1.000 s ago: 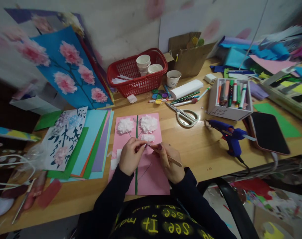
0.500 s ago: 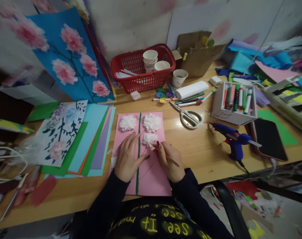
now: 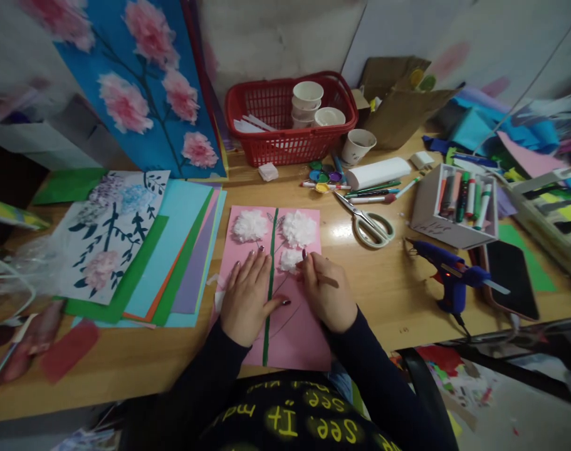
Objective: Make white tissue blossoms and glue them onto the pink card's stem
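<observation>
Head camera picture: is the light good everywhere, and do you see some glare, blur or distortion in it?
Head view: dim, uneven light, darker at the left edge; head view: a bright glare spot on the light wooden table beside the metal scissors with pale handles; head view: soft, smeared detail around the clear crumpled plastic at far left; head view: wide-angle stretching towards the edges.

The person wears a black top with yellow printed lettering point(image 3: 285, 416), dark navy long sleeves point(image 3: 374, 369) and dark, glossy nail polish point(image 3: 286, 302).
</observation>
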A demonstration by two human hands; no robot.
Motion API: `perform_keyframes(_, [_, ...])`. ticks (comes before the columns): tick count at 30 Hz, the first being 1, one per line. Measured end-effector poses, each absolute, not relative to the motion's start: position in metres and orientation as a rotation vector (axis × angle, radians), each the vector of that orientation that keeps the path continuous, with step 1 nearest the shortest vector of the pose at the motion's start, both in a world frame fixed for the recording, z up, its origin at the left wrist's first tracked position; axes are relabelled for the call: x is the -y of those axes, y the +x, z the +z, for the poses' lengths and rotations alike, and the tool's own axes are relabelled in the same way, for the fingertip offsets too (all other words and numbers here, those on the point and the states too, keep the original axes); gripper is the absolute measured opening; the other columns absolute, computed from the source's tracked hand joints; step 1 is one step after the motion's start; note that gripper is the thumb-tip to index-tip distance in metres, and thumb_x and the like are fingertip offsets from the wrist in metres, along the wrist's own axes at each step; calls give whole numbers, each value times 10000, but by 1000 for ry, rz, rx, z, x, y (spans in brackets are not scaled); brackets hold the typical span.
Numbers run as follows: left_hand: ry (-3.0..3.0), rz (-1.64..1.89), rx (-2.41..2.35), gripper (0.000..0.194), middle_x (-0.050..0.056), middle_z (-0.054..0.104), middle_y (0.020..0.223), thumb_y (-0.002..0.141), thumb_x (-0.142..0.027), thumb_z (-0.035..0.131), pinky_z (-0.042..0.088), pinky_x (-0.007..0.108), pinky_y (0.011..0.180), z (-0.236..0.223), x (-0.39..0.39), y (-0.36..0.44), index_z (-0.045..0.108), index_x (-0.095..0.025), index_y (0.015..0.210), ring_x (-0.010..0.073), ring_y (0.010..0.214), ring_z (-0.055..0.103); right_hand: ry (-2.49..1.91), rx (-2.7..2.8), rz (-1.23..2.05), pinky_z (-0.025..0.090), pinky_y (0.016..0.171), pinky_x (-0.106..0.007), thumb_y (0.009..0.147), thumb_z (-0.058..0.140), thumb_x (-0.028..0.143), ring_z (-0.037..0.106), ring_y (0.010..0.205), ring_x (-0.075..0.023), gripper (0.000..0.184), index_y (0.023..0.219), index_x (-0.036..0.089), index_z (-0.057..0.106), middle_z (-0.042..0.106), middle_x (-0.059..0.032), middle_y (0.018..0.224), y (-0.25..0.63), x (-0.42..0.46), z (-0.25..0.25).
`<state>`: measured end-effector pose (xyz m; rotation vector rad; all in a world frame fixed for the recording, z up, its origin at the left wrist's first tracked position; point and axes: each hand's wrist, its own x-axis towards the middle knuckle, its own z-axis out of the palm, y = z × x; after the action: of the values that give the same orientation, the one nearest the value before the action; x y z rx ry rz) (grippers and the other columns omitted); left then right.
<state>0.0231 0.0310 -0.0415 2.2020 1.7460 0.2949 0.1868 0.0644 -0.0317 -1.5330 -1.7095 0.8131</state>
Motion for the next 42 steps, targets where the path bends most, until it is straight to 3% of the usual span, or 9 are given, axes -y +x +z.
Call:
perform_keyframes(9, [2199,362,-1759,715,214,454,1482,805,-414,718,330,575,1119,-41,-31,24,462,-128,1407,361,1403,385,-1487,1255,1008,385,359,-236,939,411,554,518,354,-129,518,631,180,596,597,-9,439,194,-72,-33])
perform_keyframes(15, [2179,403,-1744,719,209,452,1487,770,-396,749,331,576,1118,-45,-32,25,488,-118,1380,371,1403,379,-1423,995,1013,342,332,-216,892,510,544,452,307,-92,518,570,153,620,564,-3,390,203,-59,-23])
perform_keyframes(17, [2185,476,-1697,619,199,486,1465,785,-339,732,350,557,1111,-41,-33,17,538,-128,1333,360,1386,409,-1401,979,996,331,321,-217,896,504,541,449,299,-91,528,557,153,623,561,-3,384,206,-53,-20])
perform_keyframes(20, [2174,763,-1732,326,147,616,1334,853,-211,621,416,499,1066,-28,-28,-10,651,-171,1175,305,1270,537,-1348,955,971,344,328,-225,902,503,530,468,312,-98,530,548,157,633,566,-3,387,209,-41,-20])
perform_keyframes(24, [1998,1124,-2074,155,70,725,994,867,-199,581,502,412,904,-12,-14,-53,707,-216,955,255,972,655,-1263,837,959,347,335,-230,899,509,504,474,319,-103,516,525,167,623,547,4,371,209,-30,-25])
perform_keyframes(32, [1780,898,-2062,110,42,654,797,796,-302,687,500,350,735,-38,-12,-47,717,-198,814,219,773,619,-1208,847,1040,378,337,-252,889,515,545,496,324,-121,530,542,164,636,567,-11,389,206,-26,-38])
perform_keyframes(37, [1759,1040,-2006,54,65,635,860,745,-209,692,521,368,773,-40,-20,-31,678,-195,694,247,900,627,-1231,991,1014,454,435,-242,929,512,510,578,485,-126,407,784,168,677,665,-21,600,204,-20,-35])
perform_keyframes(40, [1755,1146,-1892,62,62,684,915,800,-196,637,537,312,739,-35,-17,-21,650,-193,739,212,912,662,-1109,1191,1032,543,627,-274,941,555,408,658,738,-146,258,1094,214,627,713,-57,954,202,-14,-31])
perform_keyframes(42, [1656,1317,-1762,52,45,708,875,814,-179,638,541,286,723,-29,-12,-10,641,-191,764,185,858,682,-1023,1292,1091,546,683,-281,988,475,366,659,768,-139,235,1152,240,586,705,-43,955,201,-10,-27])
